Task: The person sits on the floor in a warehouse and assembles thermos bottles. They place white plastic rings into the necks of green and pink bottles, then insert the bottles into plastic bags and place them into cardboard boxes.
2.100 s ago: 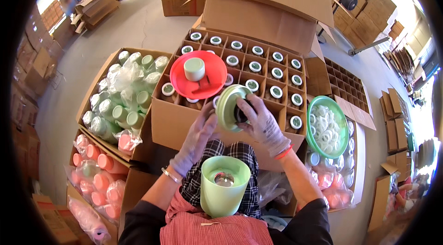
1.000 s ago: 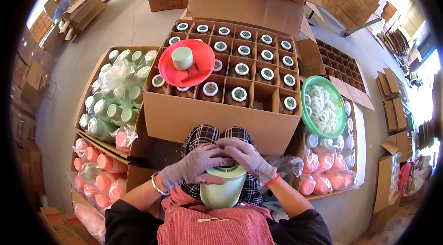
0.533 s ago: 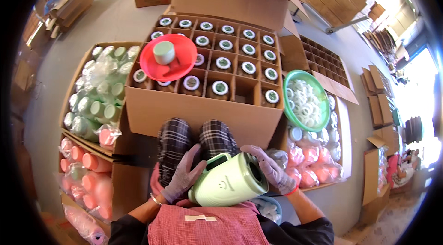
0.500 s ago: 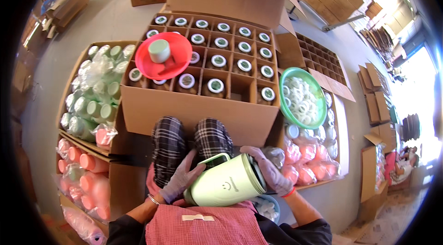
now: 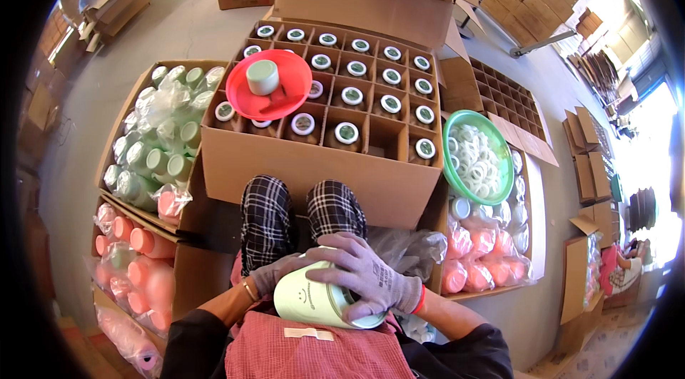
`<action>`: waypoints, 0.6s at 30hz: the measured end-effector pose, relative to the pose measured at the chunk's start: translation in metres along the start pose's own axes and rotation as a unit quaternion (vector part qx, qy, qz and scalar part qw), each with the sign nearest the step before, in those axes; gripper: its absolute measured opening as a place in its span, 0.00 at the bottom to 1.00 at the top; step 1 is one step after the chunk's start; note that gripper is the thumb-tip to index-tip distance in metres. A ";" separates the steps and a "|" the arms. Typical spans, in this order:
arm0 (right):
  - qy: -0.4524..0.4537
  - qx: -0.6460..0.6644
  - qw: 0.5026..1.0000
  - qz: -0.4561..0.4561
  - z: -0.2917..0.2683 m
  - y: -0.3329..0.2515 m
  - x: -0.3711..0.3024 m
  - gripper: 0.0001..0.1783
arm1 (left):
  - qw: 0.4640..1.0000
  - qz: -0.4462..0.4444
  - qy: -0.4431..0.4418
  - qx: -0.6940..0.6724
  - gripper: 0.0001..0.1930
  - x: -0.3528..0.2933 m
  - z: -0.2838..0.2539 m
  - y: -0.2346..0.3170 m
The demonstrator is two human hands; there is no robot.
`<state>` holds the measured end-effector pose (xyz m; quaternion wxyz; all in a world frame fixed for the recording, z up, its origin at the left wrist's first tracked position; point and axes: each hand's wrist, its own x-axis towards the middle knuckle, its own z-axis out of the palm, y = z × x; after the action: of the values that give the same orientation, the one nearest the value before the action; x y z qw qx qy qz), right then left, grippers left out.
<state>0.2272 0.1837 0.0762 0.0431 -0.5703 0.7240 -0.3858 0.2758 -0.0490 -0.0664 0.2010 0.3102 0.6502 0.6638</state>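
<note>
A pale green tumbler (image 5: 305,298) with a smiling face on its side lies tilted across my lap. My left hand (image 5: 277,273), in a grey glove, is closed on its left end, with the fingers partly hidden. Over the tumbler's upper side lies my right hand (image 5: 365,275), also gloved, its fingers spread and curled round the body near the right end. The tumbler's handle is hidden behind my hands. A crumpled see-through plastic bag (image 5: 410,247) lies just beyond my right hand.
Ahead stands a divided carton (image 5: 314,172) of jars with white-rimmed lids, and a red bowl (image 5: 239,97) rests on it holding a green cup (image 5: 262,77). To its right is a green basket (image 5: 451,173) of white rings. Boxes of green tumblers (image 5: 157,160) and pink tumblers (image 5: 153,273) flank my left.
My right hand has moved left from the tumbler's right end onto its upper side. The tumbler has shifted left and turned, and its handle no longer shows. The whole view has shifted slightly.
</note>
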 end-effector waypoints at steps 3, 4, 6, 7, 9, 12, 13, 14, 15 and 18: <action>0.066 0.056 0.991 0.105 -0.011 0.004 -0.010 0.33 | 0.944 -0.297 0.102 -0.097 0.18 0.015 0.002 0.042; 0.109 0.061 0.965 0.232 -0.010 0.007 -0.023 0.27 | 0.951 -0.253 0.154 -0.090 0.19 0.017 -0.002 0.064; 0.216 0.220 0.863 0.401 0.009 0.032 -0.052 0.27 | 0.960 -0.065 0.263 -0.075 0.21 0.021 0.001 0.075; 0.221 0.273 0.825 0.442 0.007 0.036 -0.054 0.28 | 0.955 -0.094 0.276 -0.055 0.23 0.024 -0.004 0.077; 0.173 0.031 0.950 0.257 -0.017 0.025 -0.037 0.31 | 0.948 -0.218 0.231 -0.006 0.23 0.022 -0.029 0.089; 0.227 0.129 0.942 0.210 -0.040 0.009 0.000 0.30 | 0.935 -0.176 0.280 -0.130 0.22 0.039 -0.036 0.129; 0.297 0.291 0.853 0.317 -0.027 0.005 0.011 0.30 | 0.947 -0.111 0.292 -0.078 0.21 0.040 -0.037 0.135; 0.347 0.462 0.727 0.371 -0.019 0.016 0.012 0.29 | 0.939 0.030 0.292 0.179 0.22 0.048 -0.045 0.128; 0.431 0.591 0.548 0.406 -0.010 0.026 0.011 0.29 | 0.883 0.100 0.240 0.391 0.22 0.062 -0.046 0.146; 0.366 0.351 0.749 0.426 -0.015 0.056 -0.014 0.28 | 0.940 -0.010 0.272 0.205 0.20 0.067 -0.050 0.145</action>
<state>0.1804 0.2067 0.0474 0.1323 0.0378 0.6658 -0.7333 0.2131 -0.0515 0.0890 -0.0444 0.1458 0.8052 0.5730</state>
